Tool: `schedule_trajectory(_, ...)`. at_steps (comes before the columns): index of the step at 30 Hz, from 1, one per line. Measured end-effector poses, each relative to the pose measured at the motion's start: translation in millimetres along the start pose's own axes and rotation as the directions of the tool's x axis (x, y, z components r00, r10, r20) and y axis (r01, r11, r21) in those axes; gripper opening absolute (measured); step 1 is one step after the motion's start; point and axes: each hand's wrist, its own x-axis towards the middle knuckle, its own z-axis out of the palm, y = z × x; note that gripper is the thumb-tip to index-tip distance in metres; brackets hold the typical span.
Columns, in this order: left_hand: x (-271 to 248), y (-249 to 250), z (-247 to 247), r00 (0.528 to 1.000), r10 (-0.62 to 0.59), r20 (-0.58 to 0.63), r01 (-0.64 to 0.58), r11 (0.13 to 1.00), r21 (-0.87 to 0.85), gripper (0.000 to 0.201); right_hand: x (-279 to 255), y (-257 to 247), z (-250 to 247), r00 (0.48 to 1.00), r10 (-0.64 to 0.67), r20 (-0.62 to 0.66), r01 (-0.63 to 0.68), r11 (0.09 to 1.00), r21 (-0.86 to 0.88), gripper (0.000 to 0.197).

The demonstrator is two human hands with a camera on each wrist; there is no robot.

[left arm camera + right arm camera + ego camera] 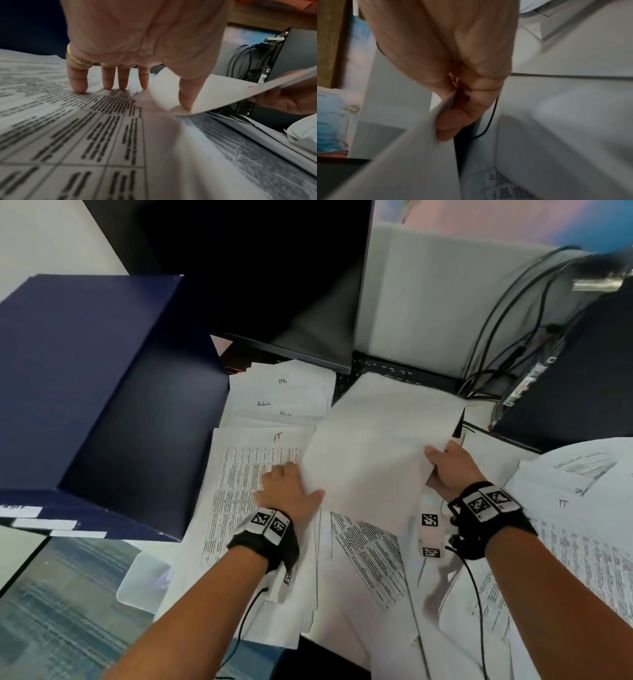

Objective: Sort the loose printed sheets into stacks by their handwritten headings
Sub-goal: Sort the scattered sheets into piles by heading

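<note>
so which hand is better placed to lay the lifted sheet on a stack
Right. The right hand already pinches the lifted sheet at its edge. The left hand lies with fingers spread on the IT stack, thumb under the sheet's curl.

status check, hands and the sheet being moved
Left hand fingers press flat on the IT stack, thumb on the lifted sheet. Right hand pinches that sheet's edge, blank side up. Nothing blocking.

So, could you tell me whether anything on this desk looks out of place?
Yes: the lifted sheet hides part of the keyboard, and sheets headed IT lie in two spots, one left, one far right.
</note>
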Motion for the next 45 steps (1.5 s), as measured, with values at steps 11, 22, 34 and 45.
schedule_trajectory(11, -5, 14, 8, 0.997, -0.070, 0.030, 0.067, 0.992, 0.110, 0.089, 2, 9, -35, 0.965, 0.061, -0.256, -0.241, 0.595, -0.767, 0.025)
schedule_trajectory(22, -1, -16, -8, 0.999, 0.037, 0.022, -0.026, 0.925, -0.380, 0.017, 2, 21, -53, 0.975, -0.027, -0.221, -0.112, 0.798, -0.592, 0.011)
schedule_trajectory(34, -15, -49, -20, 0.989, 0.006, -0.147, -0.081, 0.855, -0.511, 0.058, -16, 19, -8, 0.997, -0.056, -0.052, 0.027, 0.894, -0.448, 0.011)
schedule_trajectory(45, -15, -90, -84, 0.972, 0.005, -0.233, -0.148, 0.786, -0.600, 0.042, -33, 29, 94, 0.989, -0.084, 0.121, 0.145, 0.695, -0.705, 0.019)
